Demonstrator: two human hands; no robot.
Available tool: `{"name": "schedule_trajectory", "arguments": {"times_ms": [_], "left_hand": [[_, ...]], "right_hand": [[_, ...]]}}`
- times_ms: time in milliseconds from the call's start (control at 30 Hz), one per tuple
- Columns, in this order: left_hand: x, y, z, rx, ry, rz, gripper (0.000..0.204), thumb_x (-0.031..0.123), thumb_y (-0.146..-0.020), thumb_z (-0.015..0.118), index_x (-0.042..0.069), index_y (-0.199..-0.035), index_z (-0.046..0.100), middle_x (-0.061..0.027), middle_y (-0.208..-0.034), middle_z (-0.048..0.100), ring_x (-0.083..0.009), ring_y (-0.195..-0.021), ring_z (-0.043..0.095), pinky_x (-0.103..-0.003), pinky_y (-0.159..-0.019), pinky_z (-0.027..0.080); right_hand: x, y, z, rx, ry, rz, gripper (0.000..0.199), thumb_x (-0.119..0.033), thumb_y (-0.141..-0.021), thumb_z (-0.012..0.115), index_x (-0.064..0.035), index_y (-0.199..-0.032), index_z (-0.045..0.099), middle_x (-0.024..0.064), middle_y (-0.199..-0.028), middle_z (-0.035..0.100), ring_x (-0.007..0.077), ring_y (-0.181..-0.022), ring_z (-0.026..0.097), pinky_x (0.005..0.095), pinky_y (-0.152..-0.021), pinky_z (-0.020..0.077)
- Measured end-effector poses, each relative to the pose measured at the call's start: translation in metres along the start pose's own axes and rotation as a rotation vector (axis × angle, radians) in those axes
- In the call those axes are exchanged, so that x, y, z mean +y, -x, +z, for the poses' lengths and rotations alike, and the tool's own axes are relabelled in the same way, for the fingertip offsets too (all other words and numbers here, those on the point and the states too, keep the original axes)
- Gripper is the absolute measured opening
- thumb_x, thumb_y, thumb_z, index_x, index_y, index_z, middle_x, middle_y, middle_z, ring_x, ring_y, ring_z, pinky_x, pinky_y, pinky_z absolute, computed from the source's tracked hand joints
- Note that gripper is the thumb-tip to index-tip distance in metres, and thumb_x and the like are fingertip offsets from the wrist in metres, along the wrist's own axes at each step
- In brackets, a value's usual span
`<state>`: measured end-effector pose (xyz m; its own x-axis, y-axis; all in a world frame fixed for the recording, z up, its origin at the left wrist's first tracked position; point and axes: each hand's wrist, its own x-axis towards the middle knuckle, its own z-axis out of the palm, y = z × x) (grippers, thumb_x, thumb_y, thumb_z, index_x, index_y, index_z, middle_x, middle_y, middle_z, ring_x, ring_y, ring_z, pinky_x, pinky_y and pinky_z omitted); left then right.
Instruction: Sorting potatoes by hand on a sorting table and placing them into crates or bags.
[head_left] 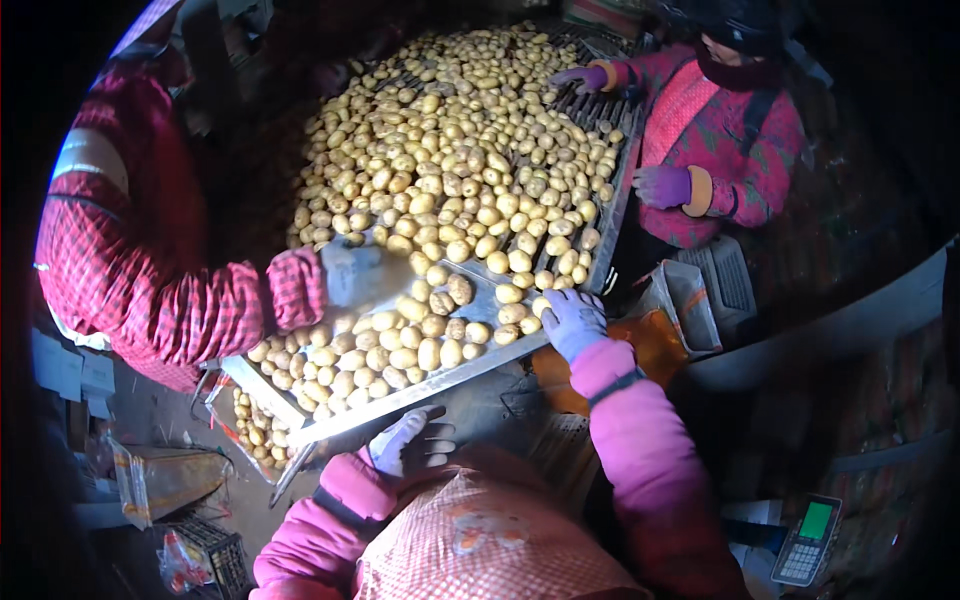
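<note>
Many pale yellow potatoes (pixel 428 353) cover a metal sorting table (pixel 520 350) with a raised rim and slatted bars. My right hand (pixel 575 322), in a light purple-grey glove, reaches over the near right corner of the table, its stretched fingers touching the potatoes there. No potato shows gripped in it. My left hand (pixel 410 440), in a whitish glove, hangs in front of the near rim, apart from the potatoes. Its fingers are spread and nothing is in them. Some potatoes by the corner look darker and rougher.
A co-worker in a red checked sleeve (pixel 170 320) sweeps a blurred grey glove (pixel 352 272) over the potatoes at left. Across at right, another person's purple glove (pixel 664 187) is near the table. A potato-filled container (pixel 262 430), a crate (pixel 205 555) and a scale display (pixel 808 540) sit around.
</note>
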<state>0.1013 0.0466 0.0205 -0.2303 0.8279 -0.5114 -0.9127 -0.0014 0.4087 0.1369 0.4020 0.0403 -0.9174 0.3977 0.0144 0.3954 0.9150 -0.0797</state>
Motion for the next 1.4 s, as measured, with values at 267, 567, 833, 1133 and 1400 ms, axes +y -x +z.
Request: {"name": "schedule_trajectory", "arguments": {"times_ms": [267,567,833,1133,1400], "left_hand": [[0.017,0.02,-0.009,0.056,0.066,0.042,0.057,0.041,-0.095,0.052,0.01,-0.141,0.038,-0.0133,-0.118,0.058,-0.0258,-0.107,0.058,-0.05,-0.096,0.045],[0.038,-0.018,0.027,0.052,-0.055,0.139,0.059,0.046,-0.093,0.053,0.007,-0.137,0.045,-0.0082,-0.114,0.058,-0.0233,-0.106,0.055,-0.038,-0.09,0.046],[0.037,-0.083,0.048,0.017,-0.01,0.069,0.064,0.046,-0.092,0.057,0.006,-0.14,0.041,-0.013,-0.118,0.059,-0.0283,-0.105,0.057,-0.043,-0.093,0.046],[0.039,-0.127,0.03,-0.204,0.329,-0.141,0.058,0.052,-0.094,0.047,0.01,-0.134,0.041,-0.016,-0.108,0.057,-0.0268,-0.091,0.056,-0.039,-0.076,0.046],[0.047,-0.121,0.053,-0.198,0.46,-0.229,0.026,0.041,-0.097,0.046,0.017,-0.101,0.051,0.0052,-0.077,0.034,-0.0116,-0.068,0.031,-0.029,-0.063,0.031]], "right_hand": [[-0.001,-0.043,0.019,-0.302,-0.604,0.166,0.045,-0.025,-0.088,0.06,-0.0108,-0.13,0.053,0.0146,-0.12,0.06,0.0299,-0.106,0.06,0.0388,-0.09,0.0492],[-0.012,-0.014,-0.011,-0.19,-1.773,-0.02,0.041,-0.006,-0.089,0.062,-0.0077,-0.129,0.052,0.0059,-0.118,0.057,0.0161,-0.106,0.055,0.0269,-0.089,0.0488],[0.035,-0.007,0.003,-0.553,-2.564,-0.049,0.054,-0.032,-0.094,0.055,-0.0105,-0.141,0.039,0.0123,-0.137,0.05,0.0336,-0.124,0.051,0.0398,-0.09,0.0495],[0.179,0.111,-0.003,0.283,-1.221,0.379,0.032,-0.027,-0.1,0.046,-0.0049,-0.12,0.056,0.0169,-0.102,0.064,0.0249,-0.086,0.062,0.0359,-0.075,0.0534],[0.314,0.197,0.043,0.14,-0.48,0.964,0.028,-0.017,-0.097,0.051,-0.0045,-0.121,0.056,0.0138,-0.102,0.063,0.02,-0.089,0.06,0.034,-0.078,0.0524]]}}
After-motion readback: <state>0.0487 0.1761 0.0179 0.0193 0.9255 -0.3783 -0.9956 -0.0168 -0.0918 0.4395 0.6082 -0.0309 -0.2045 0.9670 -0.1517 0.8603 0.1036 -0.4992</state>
